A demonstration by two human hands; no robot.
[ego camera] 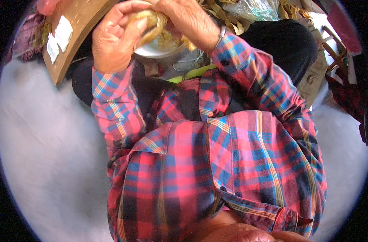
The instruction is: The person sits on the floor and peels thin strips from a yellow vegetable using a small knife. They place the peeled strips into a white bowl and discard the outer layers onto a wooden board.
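Observation:
At the top of the view my left hand (117,36) curls around a yellowish, husk-like bundle (146,22), with the thumb pressed along its near side. My right hand (187,21) meets it from the other side, fingers bent at the bundle's top; the fingertips are partly cut off by the upper edge. Motion blurs the bundle, so its exact kind is unclear. Just below it is a white bowl (153,53) holding several yellow pieces (169,40). The hands hide much of the bowl.
A wooden board (81,27) with torn white paper (63,33) on it runs along the upper left. Dry husks (214,12) and a clear plastic bag (256,9) lie at the upper right. Long green pieces (199,72) rest by my lap. A wooden frame (335,51) stands far right.

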